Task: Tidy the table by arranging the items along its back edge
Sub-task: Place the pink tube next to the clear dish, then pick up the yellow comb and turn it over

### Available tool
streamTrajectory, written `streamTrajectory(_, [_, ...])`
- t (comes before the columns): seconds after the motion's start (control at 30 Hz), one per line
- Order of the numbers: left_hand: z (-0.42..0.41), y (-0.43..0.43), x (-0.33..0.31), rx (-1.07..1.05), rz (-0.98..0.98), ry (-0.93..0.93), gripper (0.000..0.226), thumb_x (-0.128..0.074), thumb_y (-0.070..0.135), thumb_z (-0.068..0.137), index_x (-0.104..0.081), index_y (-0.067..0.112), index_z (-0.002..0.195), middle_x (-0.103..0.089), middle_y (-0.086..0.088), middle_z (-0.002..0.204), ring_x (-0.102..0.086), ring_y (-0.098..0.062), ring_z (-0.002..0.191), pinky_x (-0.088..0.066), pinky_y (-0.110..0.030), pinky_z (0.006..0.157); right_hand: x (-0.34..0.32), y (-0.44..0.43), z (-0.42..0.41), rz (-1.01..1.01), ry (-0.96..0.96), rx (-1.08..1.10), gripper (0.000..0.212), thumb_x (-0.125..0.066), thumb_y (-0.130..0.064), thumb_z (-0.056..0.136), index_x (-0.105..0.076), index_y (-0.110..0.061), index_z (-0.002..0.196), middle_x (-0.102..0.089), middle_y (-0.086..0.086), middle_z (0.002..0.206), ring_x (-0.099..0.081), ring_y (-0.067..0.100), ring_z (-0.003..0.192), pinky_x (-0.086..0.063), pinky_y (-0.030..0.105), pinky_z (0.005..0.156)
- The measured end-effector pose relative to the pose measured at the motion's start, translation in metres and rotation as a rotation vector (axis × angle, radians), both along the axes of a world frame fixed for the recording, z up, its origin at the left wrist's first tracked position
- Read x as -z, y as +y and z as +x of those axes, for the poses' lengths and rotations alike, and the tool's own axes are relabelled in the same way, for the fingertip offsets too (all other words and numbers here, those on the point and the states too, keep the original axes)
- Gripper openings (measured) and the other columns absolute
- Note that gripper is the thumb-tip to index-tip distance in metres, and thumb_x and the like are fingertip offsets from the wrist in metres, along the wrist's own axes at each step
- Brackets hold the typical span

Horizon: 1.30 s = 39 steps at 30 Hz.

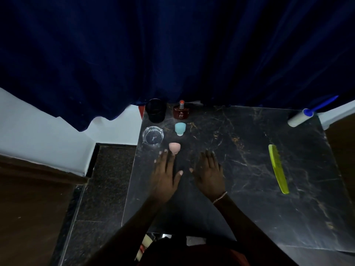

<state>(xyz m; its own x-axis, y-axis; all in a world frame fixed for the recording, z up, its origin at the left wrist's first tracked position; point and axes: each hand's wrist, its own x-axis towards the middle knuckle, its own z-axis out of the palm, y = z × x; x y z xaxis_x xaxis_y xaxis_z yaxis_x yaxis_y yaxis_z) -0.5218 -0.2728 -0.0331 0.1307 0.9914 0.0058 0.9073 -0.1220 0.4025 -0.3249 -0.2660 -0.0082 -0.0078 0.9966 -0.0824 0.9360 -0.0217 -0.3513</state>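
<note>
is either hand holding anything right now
No. The left hand and right hand are both open and flat over the table, gripping nothing.

perfume bottle [181, 112] | pale label mark, possibly "ZX" | too blurred to read surely

Scene dimly lit; colours cast cool blue. Curtain [172, 45] rendered near black, folds barely resolved. Soft sheen seen on dark marble bench [249, 150], brightest near back left. Faint glints caught on glass ashtray [153, 135]. Left hand [166, 175] smeared by motion blur; right hand [209, 173] slightly sharper. Wide-angle bending noted at frame edges. Lower corners lost in shadow.
</note>
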Motion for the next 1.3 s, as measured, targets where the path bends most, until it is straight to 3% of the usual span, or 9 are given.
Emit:
streamTrajectory(0.13, [0.023, -0.004, 0.001, 0.143, 0.039, 0.124, 0.07, -0.031, 0.058, 0.106, -0.017, 0.022, 0.164, -0.005, -0.006, 0.174, 0.003, -0.024, 0.161, -0.007, -0.049, 0.13, -0.001, -0.016, 0.03, 0.012, -0.064, -0.014, 0.083, -0.038, -0.065, 0.095, -0.023, -0.014, 0.158, -0.024, 0.008, 0.165, -0.02, 0.027, 0.154, -0.036, 0.047, 0.113])
streamTrajectory(0.33, [0.083, 0.002, -0.004, 0.237, 0.026, 0.143, 0.07, -0.029, 0.057, 0.106, -0.013, 0.022, 0.165, 0.001, -0.004, 0.174, 0.005, -0.022, 0.161, -0.008, -0.047, 0.129, -0.005, -0.026, 0.088, -0.008, -0.088, 0.025, 0.082, -0.038, -0.065, 0.095, -0.019, -0.016, 0.159, -0.016, 0.006, 0.167, -0.014, 0.024, 0.155, -0.033, 0.046, 0.116])
streamTrajectory(0.6, [0.2, 0.003, -0.014, 0.288, -0.024, 0.138, 0.07, -0.024, 0.058, 0.106, -0.011, 0.022, 0.165, 0.0, -0.004, 0.173, 0.002, -0.021, 0.161, -0.003, -0.045, 0.129, -0.02, -0.026, 0.191, 0.011, -0.112, 0.098, 0.078, -0.045, -0.06, 0.095, -0.034, -0.01, 0.153, -0.035, 0.012, 0.16, -0.031, 0.03, 0.15, -0.042, 0.048, 0.108])
streamTrajectory(0.7, [0.241, 0.003, -0.014, 0.31, -0.016, 0.099, 0.068, -0.027, 0.055, 0.107, -0.017, 0.019, 0.164, -0.01, -0.008, 0.173, -0.006, -0.025, 0.16, -0.009, -0.046, 0.129, -0.021, -0.026, 0.228, 0.011, -0.083, 0.144, 0.075, -0.055, -0.055, 0.093, -0.042, -0.006, 0.149, -0.044, 0.014, 0.153, -0.042, 0.034, 0.142, -0.045, 0.048, 0.106])
streamTrajectory(0.9, [0.329, 0.008, -0.016, 0.215, -0.232, -0.127, 0.065, -0.041, 0.051, 0.104, -0.025, 0.021, 0.16, -0.042, -0.01, 0.156, -0.048, -0.027, 0.138, -0.046, -0.043, 0.112, -0.011, -0.021, 0.299, -0.151, 0.111, 0.272, 0.054, -0.065, -0.03, 0.093, -0.052, 0.0, 0.137, -0.056, 0.02, 0.135, -0.055, 0.039, 0.122, -0.045, 0.041, 0.101])
streamTrajectory(1.1, [0.395, 0.018, -0.019, -0.135, -0.636, -0.482, 0.045, -0.058, 0.021, 0.1, -0.051, 0.012, 0.144, -0.063, -0.016, 0.137, -0.062, -0.036, 0.124, -0.051, -0.046, 0.105, -0.009, -0.01, 0.329, -0.294, 0.237, 0.43, 0.041, -0.066, -0.014, 0.087, -0.06, -0.002, 0.126, -0.066, 0.023, 0.124, -0.06, 0.04, 0.119, -0.045, 0.039, 0.099])
streamTrajectory(1.17, [0.408, 0.02, -0.023, -0.302, -0.749, -0.671, 0.023, -0.057, 0.007, 0.096, -0.061, 0.012, 0.119, -0.067, -0.024, 0.125, -0.068, -0.04, 0.113, -0.056, -0.053, 0.099, -0.009, -0.005, 0.33, -0.336, 0.251, 0.455, 0.037, -0.066, -0.015, 0.086, -0.062, -0.004, 0.121, -0.067, 0.02, 0.121, -0.061, 0.038, 0.117, -0.048, 0.037, 0.095])
streamTrajectory(1.23, [0.418, 0.021, -0.027, -0.406, -0.791, -0.77, 0.017, -0.053, -0.004, 0.092, -0.062, 0.007, 0.101, -0.07, -0.029, 0.115, -0.071, -0.042, 0.105, -0.059, -0.056, 0.093, -0.007, -0.002, 0.327, -0.382, 0.275, 0.448, 0.032, -0.067, -0.014, 0.084, -0.064, -0.002, 0.114, -0.068, 0.019, 0.118, -0.062, 0.036, 0.117, -0.048, 0.035, 0.093])
streamTrajectory(1.3, [0.425, 0.021, -0.027, -0.449, -0.783, -0.797, 0.023, -0.05, -0.009, 0.088, -0.065, -0.006, 0.106, -0.07, -0.031, 0.113, -0.071, -0.042, 0.107, -0.058, -0.056, 0.094, -0.004, 0.0, 0.323, -0.376, 0.29, 0.437, 0.034, -0.066, -0.012, 0.083, -0.063, 0.0, 0.115, -0.063, 0.019, 0.123, -0.057, 0.033, 0.122, -0.045, 0.032, 0.098])
